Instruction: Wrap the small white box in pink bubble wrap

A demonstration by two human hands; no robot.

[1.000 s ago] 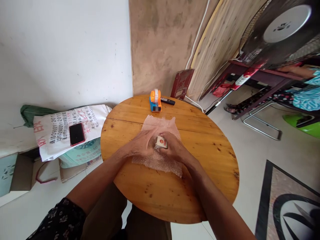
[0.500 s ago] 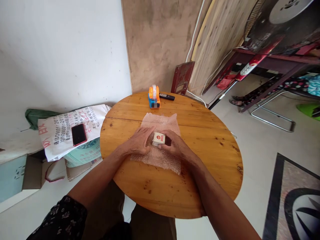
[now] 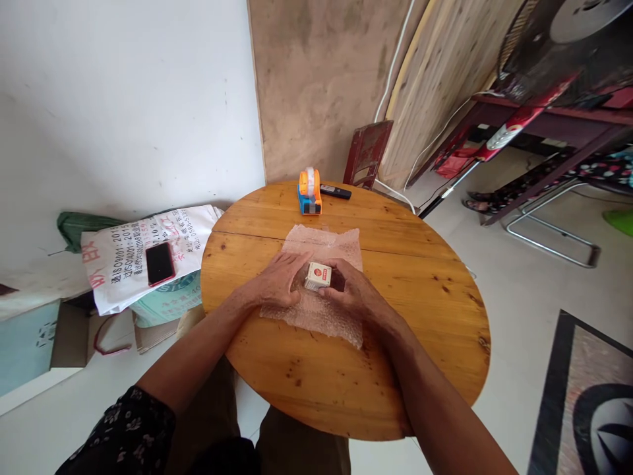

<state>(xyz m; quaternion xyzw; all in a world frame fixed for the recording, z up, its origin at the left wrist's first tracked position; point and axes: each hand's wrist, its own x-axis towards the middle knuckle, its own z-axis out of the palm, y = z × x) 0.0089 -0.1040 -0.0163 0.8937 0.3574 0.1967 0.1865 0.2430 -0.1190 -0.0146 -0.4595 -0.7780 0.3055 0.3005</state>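
A small white box with a red mark (image 3: 318,276) is over the middle of a sheet of bubble wrap (image 3: 329,322), which lies flat on the round wooden table (image 3: 420,277). My right hand (image 3: 353,289) grips the box from its right side, thumb at the near edge and fingers behind. On the left, my left hand (image 3: 277,278) rests on the bubble wrap with its fingers apart, close beside the box and holding nothing.
An orange and blue tape dispenser (image 3: 310,191) and a black object (image 3: 336,192) stand at the table's far edge. A phone (image 3: 160,264) lies on white sacks at the left. Behind the table is a red chair (image 3: 366,155). A person's legs show at the right.
The view has shifted slightly, so everything sits a little differently in the picture. Both hands and the box keep nearly the same places on the bubble wrap.
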